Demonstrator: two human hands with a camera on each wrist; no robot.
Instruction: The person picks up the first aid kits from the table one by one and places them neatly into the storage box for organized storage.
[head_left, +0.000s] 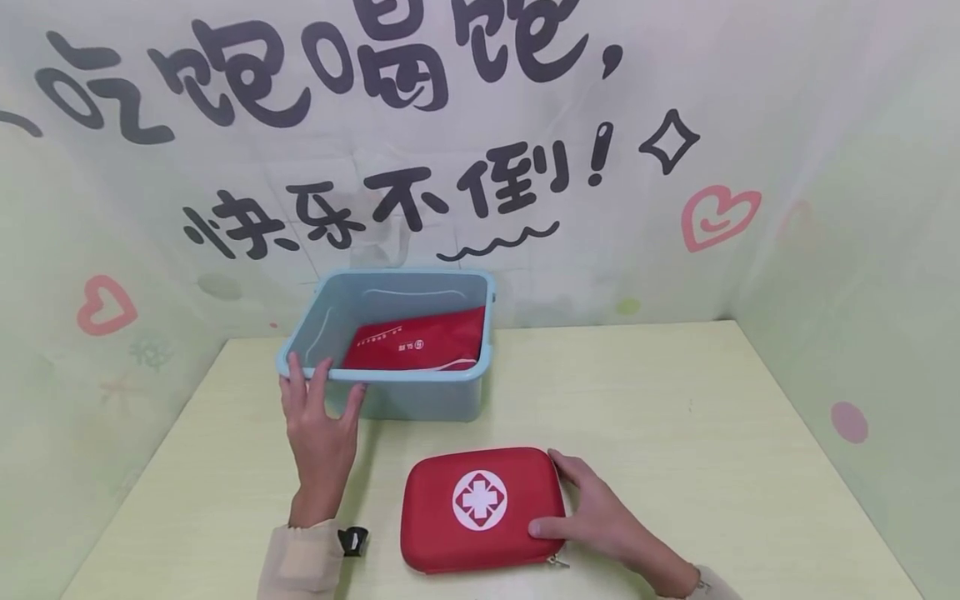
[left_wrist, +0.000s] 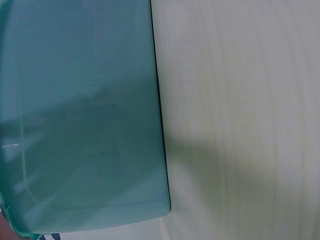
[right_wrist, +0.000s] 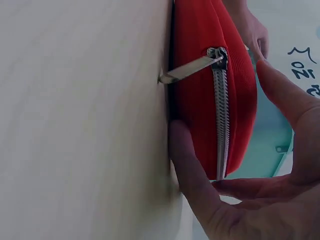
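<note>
A red zippered first-aid case (head_left: 427, 517) with a white cross emblem lies flat on the table. My right hand (head_left: 607, 517) grips its right end, thumb on top and other fingers along the side; the right wrist view shows the metal zipper (right_wrist: 221, 115) and pull tab between them. Behind the case stands a blue plastic storage bin (head_left: 420, 398), holding a red pouch (head_left: 420, 342) with white print. My left hand (head_left: 322, 442) holds the bin's near left rim, fingertips over the edge and thumb against the front wall. The left wrist view shows mostly the bin wall (left_wrist: 90, 125).
The light wood-grain table (head_left: 637, 400) extends to both sides of the bin and case. A printed curtain (head_left: 600, 267) with dark lettering and hearts closes off the back and sides, close behind the bin. A black band (head_left: 352, 542) sits by my left cuff.
</note>
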